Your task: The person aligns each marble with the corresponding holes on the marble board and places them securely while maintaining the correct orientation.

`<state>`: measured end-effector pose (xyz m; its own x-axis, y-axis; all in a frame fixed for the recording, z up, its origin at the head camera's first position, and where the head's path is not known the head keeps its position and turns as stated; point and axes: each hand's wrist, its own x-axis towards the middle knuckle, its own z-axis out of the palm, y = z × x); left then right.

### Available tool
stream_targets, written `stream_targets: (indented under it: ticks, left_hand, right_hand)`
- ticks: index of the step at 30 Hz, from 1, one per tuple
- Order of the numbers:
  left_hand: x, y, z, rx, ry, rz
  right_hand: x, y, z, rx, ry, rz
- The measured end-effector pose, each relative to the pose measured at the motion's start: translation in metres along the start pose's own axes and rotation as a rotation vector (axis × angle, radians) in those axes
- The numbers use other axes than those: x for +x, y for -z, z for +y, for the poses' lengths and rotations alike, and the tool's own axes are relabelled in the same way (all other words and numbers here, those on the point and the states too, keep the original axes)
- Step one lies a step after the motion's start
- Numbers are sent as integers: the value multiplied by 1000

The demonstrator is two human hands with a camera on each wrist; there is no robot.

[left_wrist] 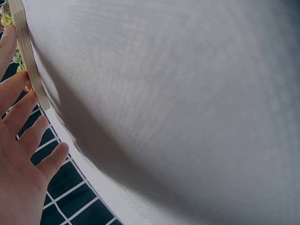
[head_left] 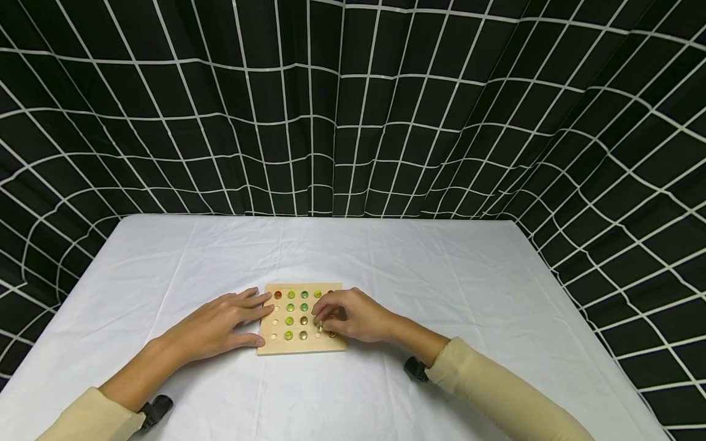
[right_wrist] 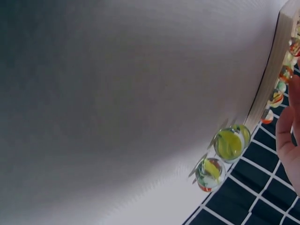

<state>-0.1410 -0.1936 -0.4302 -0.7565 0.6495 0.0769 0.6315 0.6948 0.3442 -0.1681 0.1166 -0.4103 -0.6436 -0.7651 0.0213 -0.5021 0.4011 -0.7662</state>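
Observation:
A square wooden board lies on the table, with glass marbles in rows of holes. My left hand rests on its left edge, fingers spread and thumb at the near corner. In the left wrist view, that hand's fingers lie against the board's edge. Above the right part of the board, my right hand pinches a clear glass marble between thumb and fingers. Green marbles fill the second column. An orange-red marble sits at the top left; below it are bare holes. My right hand hides part of the right columns.
Two loose marbles, a yellow-green one and a multicoloured one, lie on the cloth beside the board in the right wrist view. A white cloth covers the table. Black curtains with white grid lines stand behind it.

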Motion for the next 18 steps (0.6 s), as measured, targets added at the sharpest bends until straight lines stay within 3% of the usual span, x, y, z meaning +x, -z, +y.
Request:
stream_targets:
  ticks: [10, 18]
  left_hand:
    - [1, 0, 0, -4, 0, 4]
    - [1, 0, 0, -3, -1, 4]
  right_hand:
    - [2, -5, -2, -73, -6, -23]
    - [1, -6, 0, -67, -15, -25]
